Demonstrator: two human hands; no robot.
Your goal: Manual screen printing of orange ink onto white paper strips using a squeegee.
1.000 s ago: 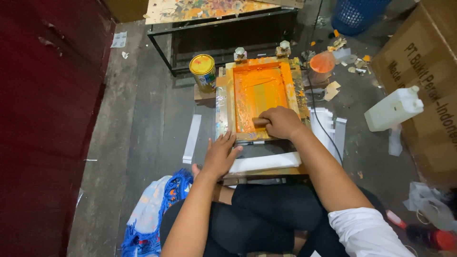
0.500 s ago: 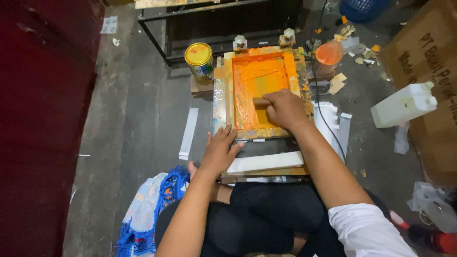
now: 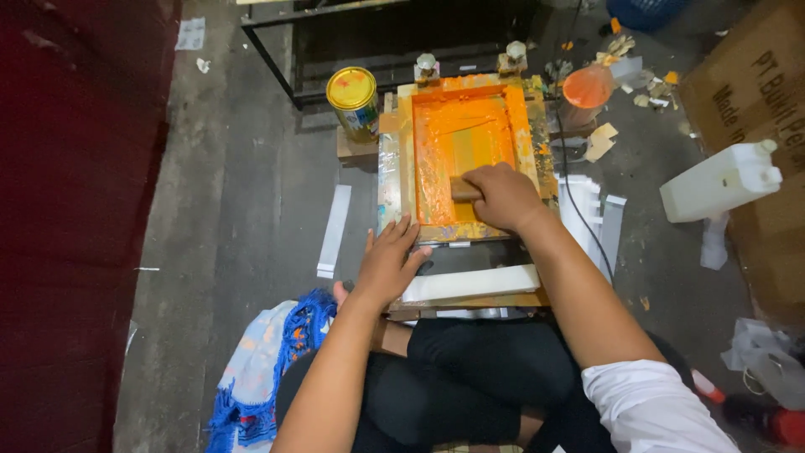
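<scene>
Grey concrete floor, dusty and scuffed, with a dark red wall down the left side and a low wooden desk (image 3: 470, 300) over the person's crossed legs. On it sits a wooden screen frame (image 3: 465, 151), its mesh thick with glossy orange ink.

Right hand (image 3: 503, 197) is closed around a small wooden squeegee (image 3: 463, 188) at the near end of the mesh. Left hand (image 3: 390, 264) lies flat with fingers spread, pressing the frame's near left corner and gripping nothing.

Risks, I'd say: if that left hand eases off, the frame could skid and smear the print. Uneven squeegee pressure would probably leave streaks in ink this heavy.

Round yellow-lidded tin (image 3: 354, 102) stands just left of the frame, an orange-smeared cup (image 3: 585, 91) to the far right. White plastic jug (image 3: 721, 180) lies further right, white paper strips (image 3: 335, 231) on the floor, and a frayed blue cloth (image 3: 268, 369) near left.
</scene>
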